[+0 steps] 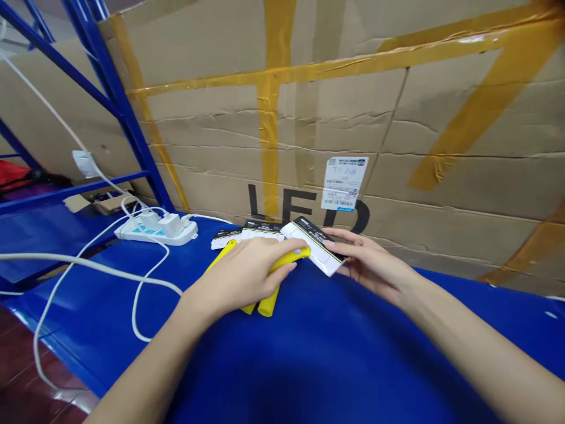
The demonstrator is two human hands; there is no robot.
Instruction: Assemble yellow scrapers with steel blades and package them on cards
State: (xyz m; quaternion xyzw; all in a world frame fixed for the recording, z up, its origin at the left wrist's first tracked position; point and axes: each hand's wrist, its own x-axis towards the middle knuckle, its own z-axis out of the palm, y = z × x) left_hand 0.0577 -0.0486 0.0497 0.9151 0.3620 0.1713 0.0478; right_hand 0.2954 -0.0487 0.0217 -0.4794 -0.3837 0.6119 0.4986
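Observation:
My left hand [247, 271] is closed around a yellow tube [289, 258], whose end points right, between thumb and forefinger. More yellow tube-shaped pieces [268, 303] show below and behind that hand; its palm hides their middles. In my right hand [371, 259] a flat black-and-white packet [314, 244] is held by its right edge, tilted. The tube's end meets or overlaps the packet's lower left side; I cannot tell whether they touch. Behind my left hand lie similar packets [263, 231] on the blue surface [309, 353].
A white power strip [156, 229] with plugs and loose white cables [53, 306] lies at the left. A large taped cardboard box [220, 147] stands upright along the back. Blue metal rack posts [128, 118] rise at the back left.

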